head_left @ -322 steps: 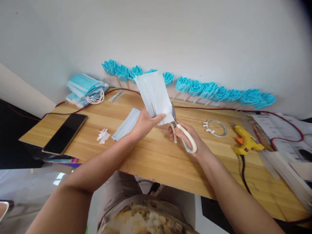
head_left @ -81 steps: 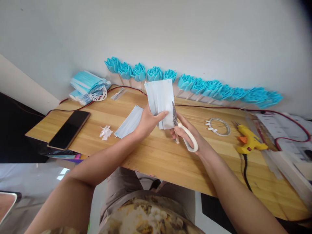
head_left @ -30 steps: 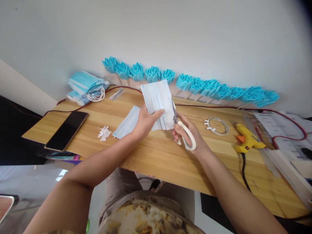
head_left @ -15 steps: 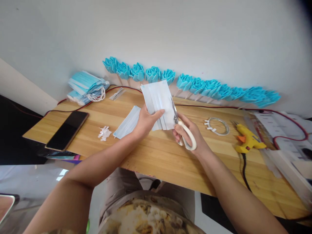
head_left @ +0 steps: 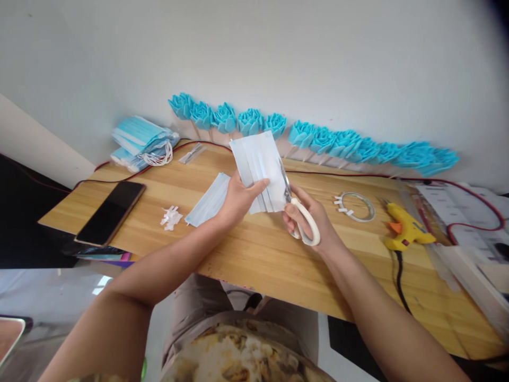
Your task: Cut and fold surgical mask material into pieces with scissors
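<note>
My left hand (head_left: 237, 200) pinches the lower edge of a pale blue face mask sheet (head_left: 260, 165), held upright above the wooden table (head_left: 254, 254). The sheet shows several vertical slits. My right hand (head_left: 308, 223) grips white-handled scissors (head_left: 300, 217), whose blades run up along the sheet's right edge. Another flat mask piece (head_left: 207, 201) lies on the table just left of my left hand, with small white scraps (head_left: 170, 217) beside it.
A row of blue fabric roses (head_left: 318, 140) leans on the wall. A stack of masks (head_left: 141, 143) and a phone (head_left: 111, 211) lie at left. A tape ring (head_left: 356, 206), yellow glue gun (head_left: 405, 231) and red cable (head_left: 469, 196) are at right.
Over the last second the scissors have crept slightly higher along the sheet's right edge. Both hands stay in almost the same place.
</note>
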Motion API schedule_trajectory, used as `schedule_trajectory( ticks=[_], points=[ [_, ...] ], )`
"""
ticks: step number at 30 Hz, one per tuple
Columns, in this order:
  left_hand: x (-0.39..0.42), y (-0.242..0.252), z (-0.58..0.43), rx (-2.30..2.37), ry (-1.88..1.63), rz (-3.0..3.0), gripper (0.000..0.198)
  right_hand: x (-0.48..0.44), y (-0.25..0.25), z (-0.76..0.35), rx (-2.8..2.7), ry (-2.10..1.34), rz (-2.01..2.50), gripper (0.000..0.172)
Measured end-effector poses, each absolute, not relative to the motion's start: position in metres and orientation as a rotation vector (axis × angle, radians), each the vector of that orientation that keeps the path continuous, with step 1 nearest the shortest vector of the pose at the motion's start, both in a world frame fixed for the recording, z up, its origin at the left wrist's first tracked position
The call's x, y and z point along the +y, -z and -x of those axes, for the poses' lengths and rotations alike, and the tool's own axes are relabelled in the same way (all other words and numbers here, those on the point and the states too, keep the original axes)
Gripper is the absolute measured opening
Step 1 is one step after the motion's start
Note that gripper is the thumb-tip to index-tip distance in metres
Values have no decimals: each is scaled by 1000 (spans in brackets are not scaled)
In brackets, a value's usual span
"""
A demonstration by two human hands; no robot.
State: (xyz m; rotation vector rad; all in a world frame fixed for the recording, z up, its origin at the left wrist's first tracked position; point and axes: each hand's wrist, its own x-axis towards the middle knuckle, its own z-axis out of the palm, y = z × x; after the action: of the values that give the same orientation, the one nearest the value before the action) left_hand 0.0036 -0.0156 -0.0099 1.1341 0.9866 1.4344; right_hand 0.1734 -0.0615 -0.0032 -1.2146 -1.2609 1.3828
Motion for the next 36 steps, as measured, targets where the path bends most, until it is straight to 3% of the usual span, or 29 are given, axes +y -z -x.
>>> schedule_trajectory(
  ticks=[24,36],
  points=[
    [-15,11,-4,1003,-1443,-1122,64,-61,6,-173,-1233,-1389,1233,93],
    [-8,3,5,830,-1399,-1041,52,-60,5,-173,-1324,-1373,1303,101]
  ],
)
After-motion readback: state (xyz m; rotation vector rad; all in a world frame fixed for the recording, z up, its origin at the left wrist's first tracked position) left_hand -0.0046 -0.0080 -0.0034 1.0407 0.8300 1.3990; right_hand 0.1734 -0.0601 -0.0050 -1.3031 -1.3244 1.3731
